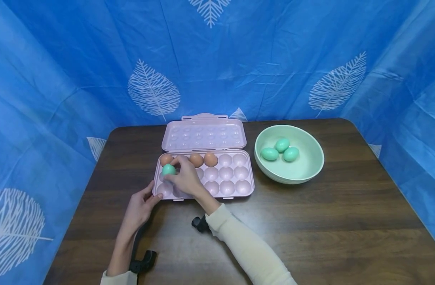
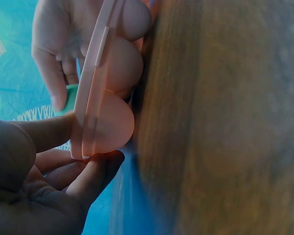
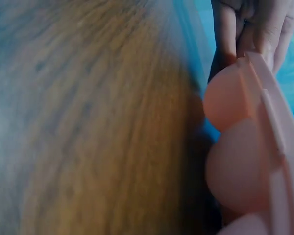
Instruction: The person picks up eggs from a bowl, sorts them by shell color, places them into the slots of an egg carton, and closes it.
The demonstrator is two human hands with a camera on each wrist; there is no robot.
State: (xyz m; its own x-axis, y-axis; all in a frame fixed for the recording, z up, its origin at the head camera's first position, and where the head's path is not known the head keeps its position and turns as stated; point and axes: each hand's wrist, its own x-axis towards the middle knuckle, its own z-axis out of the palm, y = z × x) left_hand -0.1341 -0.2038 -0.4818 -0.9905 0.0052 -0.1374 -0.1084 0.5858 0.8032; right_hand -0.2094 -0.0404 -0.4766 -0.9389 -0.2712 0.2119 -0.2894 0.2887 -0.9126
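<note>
A pink egg tray (image 1: 235,195) lies with its lid folded back. My left hand (image 1: 139,209) grips its front left corner, thumb on the rim and fingers beneath, as the left wrist view shows. Reaching across the tray, my right hand (image 1: 187,178) pinches a green egg (image 1: 169,170) between thumb and fingers, over the left end of the middle row. Brown eggs (image 1: 211,159) sit in the back row, where my right hand partly covers the cups. In the right wrist view the tray's rounded underside (image 3: 235,166) hides the green egg.
To the right of the tray stands a pale green bowl (image 1: 311,160) holding three green eggs (image 1: 282,144). The tray's lid (image 1: 204,134) lies toward the back edge of the dark wooden table (image 1: 345,221). A blue curtain (image 1: 238,67) with white leaf prints hangs behind.
</note>
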